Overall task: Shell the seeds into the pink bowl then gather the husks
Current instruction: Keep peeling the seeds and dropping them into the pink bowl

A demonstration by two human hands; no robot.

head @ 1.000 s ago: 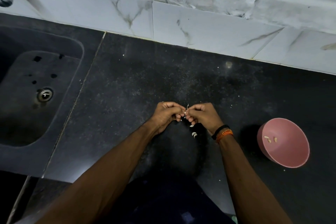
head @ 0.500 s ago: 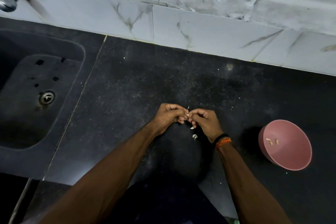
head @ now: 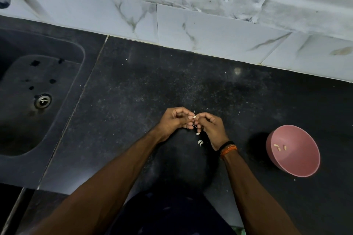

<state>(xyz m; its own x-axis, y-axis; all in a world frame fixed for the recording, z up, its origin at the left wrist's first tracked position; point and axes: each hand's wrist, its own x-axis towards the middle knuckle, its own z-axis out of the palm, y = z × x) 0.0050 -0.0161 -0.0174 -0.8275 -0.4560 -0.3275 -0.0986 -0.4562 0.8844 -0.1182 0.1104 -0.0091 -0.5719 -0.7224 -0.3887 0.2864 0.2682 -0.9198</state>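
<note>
Pale seed (head: 194,117) pinched between fingertips; white husks (head: 200,142) scattered below on table; upright pink bowl (head: 298,166) at right, holding three kernels (head: 279,147).

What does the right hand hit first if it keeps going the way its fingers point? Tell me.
The right hand points left, at the left hand. Its fingertips already meet that hand's around the seed, so the seed and left fingers come first.

Black speckled stone countertop (head: 133,89) with a bowl and scattered husks.

A round pink plastic bowl (head: 305,166) stands on it at the right, well apart from a few curved white husk pieces (head: 200,142) lying near the middle. Tiny pale flecks (head: 126,59) dot the dark surface. A dark moulded sink basin (head: 28,120) adjoins its left edge.
</note>
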